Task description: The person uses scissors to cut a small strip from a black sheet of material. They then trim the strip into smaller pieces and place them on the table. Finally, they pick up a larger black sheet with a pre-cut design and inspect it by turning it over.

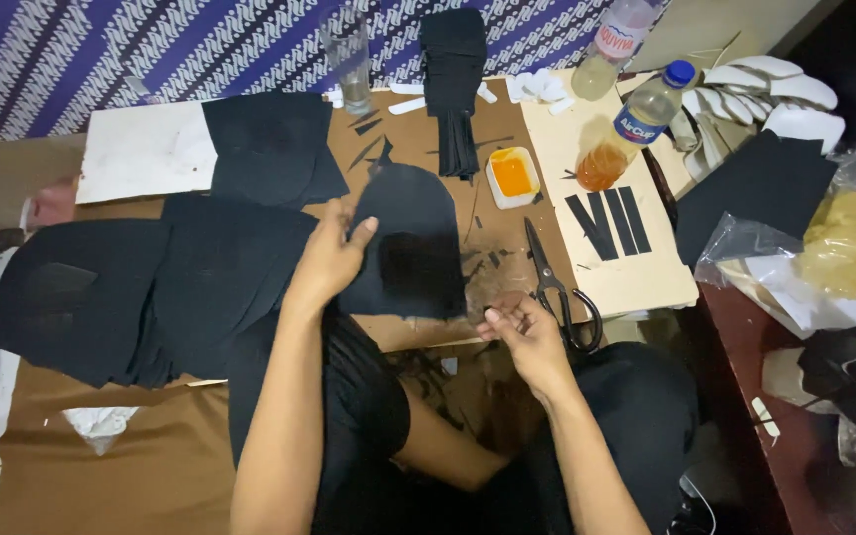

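Hands working with black cut pieces on a brown board

Left hand (332,256) grips a black piece (410,243); right hand (522,332) rests loosely curled (empty, it seems) beside black scissors (553,282).

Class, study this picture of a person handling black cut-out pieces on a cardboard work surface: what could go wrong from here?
1. The open white tub of orange liquid sits close to the black piece held by the left hand; a nudge might spill it.
2. The black scissors lie right beside the right hand, so a careless reach could nick fingers.
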